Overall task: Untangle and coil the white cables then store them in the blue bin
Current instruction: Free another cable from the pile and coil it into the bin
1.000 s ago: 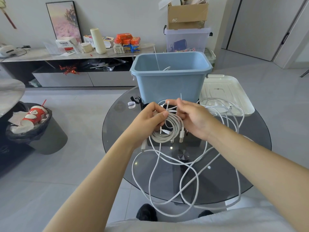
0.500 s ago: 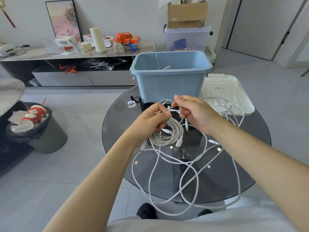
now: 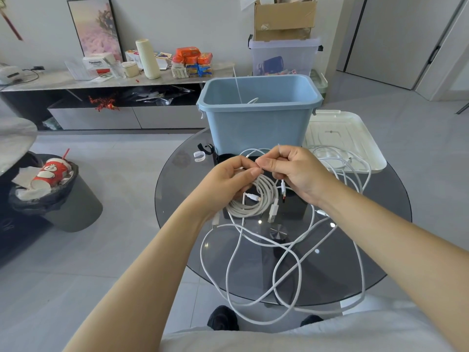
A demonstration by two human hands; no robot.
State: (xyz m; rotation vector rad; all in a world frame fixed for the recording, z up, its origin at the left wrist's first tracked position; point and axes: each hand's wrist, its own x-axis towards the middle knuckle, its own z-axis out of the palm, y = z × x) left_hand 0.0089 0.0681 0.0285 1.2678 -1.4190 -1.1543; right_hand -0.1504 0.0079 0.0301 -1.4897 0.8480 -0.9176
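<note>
My left hand [image 3: 229, 182] grips the coiled white cables [image 3: 256, 199] above the tabletop [image 3: 380, 224]; my right hand [image 3: 294, 171] pinches a strand. Light, floppy, snag-prone; I'd hold the bundle's crossing point.

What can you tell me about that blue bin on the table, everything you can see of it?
The blue bin is a pale blue, plastic-looking rectangular tub with a thick rolled rim and slightly tapered walls. It stands upright and open at the far side of the round glass table, its white lid lying flat beside it. A thin white cable end rises from inside. Neither hand touches it; loose white cables lie in front.
</note>
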